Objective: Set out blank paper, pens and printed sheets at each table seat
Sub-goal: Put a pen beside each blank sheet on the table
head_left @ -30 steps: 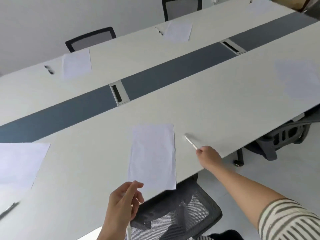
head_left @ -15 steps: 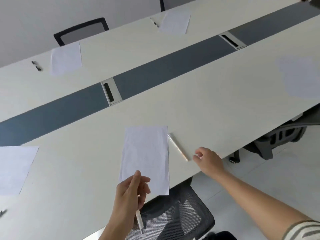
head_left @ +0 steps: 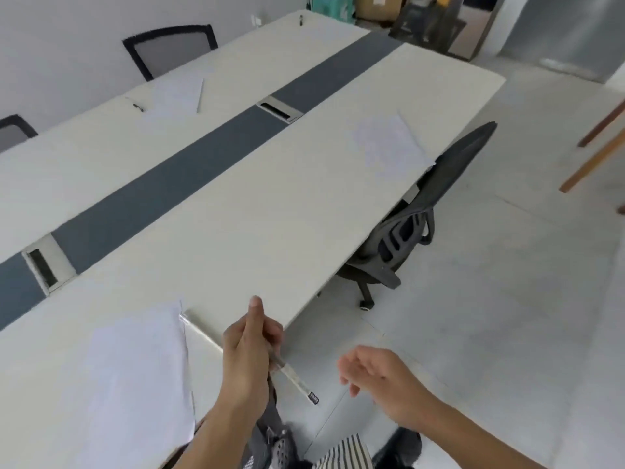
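Blank sheet [head_left: 135,384] lying flat, pen [head_left: 201,331] just beside it, second pen [head_left: 294,379] held

Cannot see the upper half of the pen [head_left: 294,379] gripped in the left hand [head_left: 248,353]. Cannot read its dark end marking. Lose the table pen [head_left: 199,329] behind that hand. Lose the sheet [head_left: 135,384], left of the hand, at the bottom edge. Cannot identify the small dark item [head_left: 300,19] far beyond the hand.

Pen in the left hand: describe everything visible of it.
The pen is slim, with a pale, seemingly clear plastic barrel and a dark end bearing unreadable white marks. The left hand grips its upper part and hides it. It slants down to the right, dark end lowest, beyond the table edge. Nothing else touches it; the right hand is apart.
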A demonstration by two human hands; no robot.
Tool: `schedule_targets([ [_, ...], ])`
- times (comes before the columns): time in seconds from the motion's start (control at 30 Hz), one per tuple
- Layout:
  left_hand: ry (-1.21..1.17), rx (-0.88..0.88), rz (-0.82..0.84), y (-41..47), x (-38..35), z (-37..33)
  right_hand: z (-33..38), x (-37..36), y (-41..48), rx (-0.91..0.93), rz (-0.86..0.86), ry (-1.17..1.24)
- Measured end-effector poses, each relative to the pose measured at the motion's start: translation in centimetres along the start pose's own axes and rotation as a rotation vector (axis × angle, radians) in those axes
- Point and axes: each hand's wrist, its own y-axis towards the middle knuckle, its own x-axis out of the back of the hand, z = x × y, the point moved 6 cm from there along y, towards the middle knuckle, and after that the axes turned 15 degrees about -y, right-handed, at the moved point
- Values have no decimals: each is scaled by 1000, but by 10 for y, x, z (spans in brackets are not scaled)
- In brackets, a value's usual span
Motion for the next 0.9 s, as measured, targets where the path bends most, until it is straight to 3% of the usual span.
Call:
schedule_targets([
  [0.13, 6, 3, 84, -20, -98, 28, -37, 62, -33, -75, 65, 153],
  [0.3, 48, 50, 213, -36, -190, 58, -71, 133, -60, -82, 4, 203],
  [0.53, 283, 149, 473, -3, -279, 82, -105, 223, -43, -61, -178, 108],
  [0.73, 438, 175, 608, 65, -355, 83, -135, 323, -12, -152, -369, -9],
  [0.9, 475, 172, 652, 99, -423, 58, -150, 408, 0, -250, -558, 128],
])
